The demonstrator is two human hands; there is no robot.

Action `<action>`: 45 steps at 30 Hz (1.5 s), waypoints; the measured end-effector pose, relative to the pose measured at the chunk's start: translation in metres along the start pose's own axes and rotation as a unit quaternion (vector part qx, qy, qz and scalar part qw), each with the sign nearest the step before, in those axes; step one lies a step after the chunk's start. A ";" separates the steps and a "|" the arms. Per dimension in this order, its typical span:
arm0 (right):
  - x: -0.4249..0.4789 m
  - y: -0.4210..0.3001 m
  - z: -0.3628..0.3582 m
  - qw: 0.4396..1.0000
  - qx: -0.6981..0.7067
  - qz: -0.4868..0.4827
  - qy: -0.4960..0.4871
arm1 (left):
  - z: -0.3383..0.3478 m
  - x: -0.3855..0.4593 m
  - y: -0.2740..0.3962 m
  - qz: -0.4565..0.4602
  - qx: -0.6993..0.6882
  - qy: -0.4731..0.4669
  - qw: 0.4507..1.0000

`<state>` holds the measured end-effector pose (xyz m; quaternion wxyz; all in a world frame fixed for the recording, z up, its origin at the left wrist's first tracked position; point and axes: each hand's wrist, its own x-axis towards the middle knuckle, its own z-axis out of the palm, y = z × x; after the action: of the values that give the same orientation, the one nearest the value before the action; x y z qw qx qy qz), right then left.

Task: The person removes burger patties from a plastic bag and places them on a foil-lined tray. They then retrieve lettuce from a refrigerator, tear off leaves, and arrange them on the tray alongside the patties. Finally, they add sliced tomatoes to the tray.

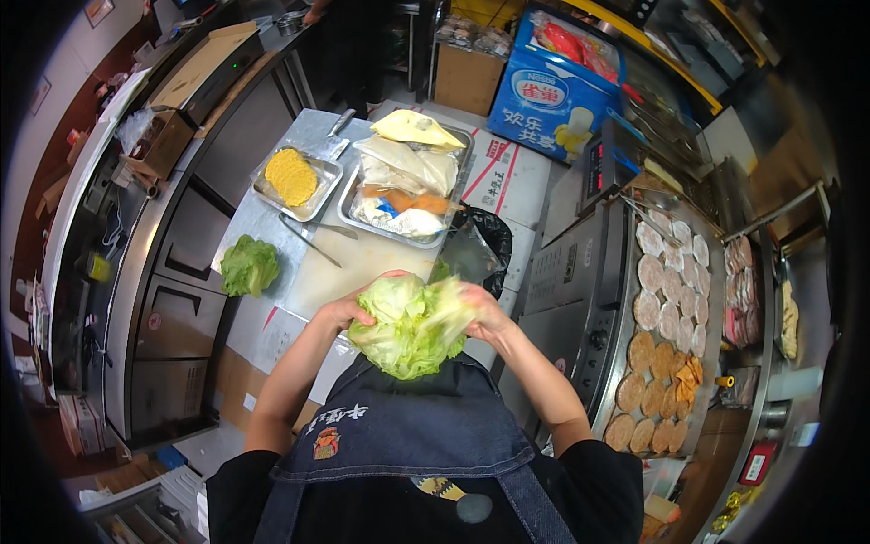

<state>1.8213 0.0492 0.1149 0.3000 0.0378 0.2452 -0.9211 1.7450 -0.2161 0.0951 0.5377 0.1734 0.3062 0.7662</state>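
A head of green lettuce [401,333] is held up in front of the apron, near the table's front edge. My left hand [350,309] grips its left side. On the other side my right hand [481,311], blurred, has its fingers closed on a pale leaf of it. Behind lies a white cutting board [367,265] with a long thin metal tool [319,246] across it. Loose green lettuce leaves [250,265] rest at the table's left corner. Farther back stand a metal tray of yellow round patties [292,178] and a larger tray [346,204] of bagged food.
A black bin bag [499,238] hangs right of the table. At the right, a griddle [618,387] bears many patties in rows. A blue Nestlé freezer [544,102] stands behind, and steel counter cabinets [180,299] line the left. Another person [346,47] stands at the back.
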 end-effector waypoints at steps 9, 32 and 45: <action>0.002 -0.075 0.003 0.925 0.040 -0.287 -0.244 | -0.025 -0.030 -0.045 0.079 -0.131 0.035 0.988; 0.182 -0.282 0.186 0.670 -0.706 -0.156 0.169 | 0.039 -0.089 -0.039 0.338 -0.094 0.229 0.908; 0.133 -0.070 0.183 0.688 -0.671 0.204 -0.188 | 0.075 -0.061 0.000 0.445 -0.202 0.134 0.862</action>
<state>1.6872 -0.0597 0.2770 0.4662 -0.2986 0.7220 -0.4149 1.8117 -0.2518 0.1555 0.1163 0.0748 0.1034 0.9850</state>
